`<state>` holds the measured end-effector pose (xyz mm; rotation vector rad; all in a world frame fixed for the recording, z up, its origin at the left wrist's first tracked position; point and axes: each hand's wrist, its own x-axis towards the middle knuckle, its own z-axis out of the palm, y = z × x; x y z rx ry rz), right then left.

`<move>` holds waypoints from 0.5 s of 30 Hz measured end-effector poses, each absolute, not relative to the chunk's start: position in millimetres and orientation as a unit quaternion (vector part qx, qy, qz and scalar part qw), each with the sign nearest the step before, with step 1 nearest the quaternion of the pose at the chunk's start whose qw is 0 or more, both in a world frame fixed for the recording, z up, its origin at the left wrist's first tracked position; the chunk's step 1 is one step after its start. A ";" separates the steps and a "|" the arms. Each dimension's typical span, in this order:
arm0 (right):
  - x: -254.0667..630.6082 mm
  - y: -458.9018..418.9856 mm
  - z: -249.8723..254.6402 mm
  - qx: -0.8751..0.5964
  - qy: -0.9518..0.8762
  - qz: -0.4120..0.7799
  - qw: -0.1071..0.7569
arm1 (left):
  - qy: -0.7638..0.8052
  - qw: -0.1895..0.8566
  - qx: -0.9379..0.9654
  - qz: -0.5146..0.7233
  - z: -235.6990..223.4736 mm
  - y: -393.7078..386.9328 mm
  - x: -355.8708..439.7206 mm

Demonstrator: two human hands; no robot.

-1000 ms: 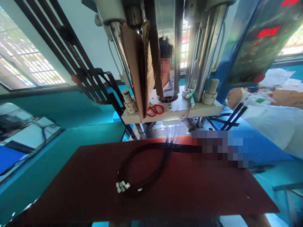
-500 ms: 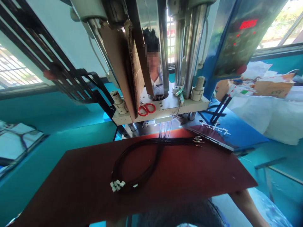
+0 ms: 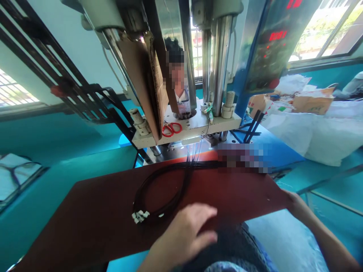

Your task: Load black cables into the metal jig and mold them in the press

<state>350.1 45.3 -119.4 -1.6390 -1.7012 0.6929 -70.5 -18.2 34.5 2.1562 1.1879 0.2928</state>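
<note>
A coil of dark wires with small white connectors lies on a dark red board in front of a press machine. My left hand hovers over the board's near edge, just right of the coil, fingers loosely curled and apart, holding nothing. My right hand rests at the board's right corner; its fingers are hidden behind the edge.
Red-handled scissors lie on the press plate beside a cardboard sheet. A control panel with red digits stands at the right. Another person sits behind the machine. White sacks and boxes are piled at the right.
Both my hands have come up into view: the left over the board's near edge, the right to the board's right corner. The view has shifted slightly.
</note>
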 end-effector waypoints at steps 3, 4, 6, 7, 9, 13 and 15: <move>352.8 60.0 -89.4 -0.654 -0.672 0.186 0.294 | 0.471 0.147 0.857 0.146 18.5 57.7 -24.4; 350.7 63.3 -78.3 -0.660 -0.678 0.143 0.291 | 0.487 0.102 0.857 0.132 9.6 80.1 -13.7; 342.9 67.8 -58.0 -0.647 -0.701 0.083 0.289 | 0.513 0.040 0.851 0.103 -5.8 114.3 0.9; 337.7 69.2 -49.5 -0.634 -0.715 0.069 0.287 | 0.517 0.021 0.851 0.089 -11.0 125.5 5.3; 326.1 71.2 -37.2 -0.609 -0.738 0.060 0.284 | 0.503 0.008 0.862 0.059 -15.8 137.9 10.1; 302.5 75.5 -25.0 -0.604 -0.738 0.013 0.300 | 0.469 0.061 0.881 0.018 -11.5 141.5 12.1; 289.6 78.2 -18.5 -0.610 -0.710 -0.018 0.352 | 0.470 0.079 0.879 0.016 -4.7 139.6 10.5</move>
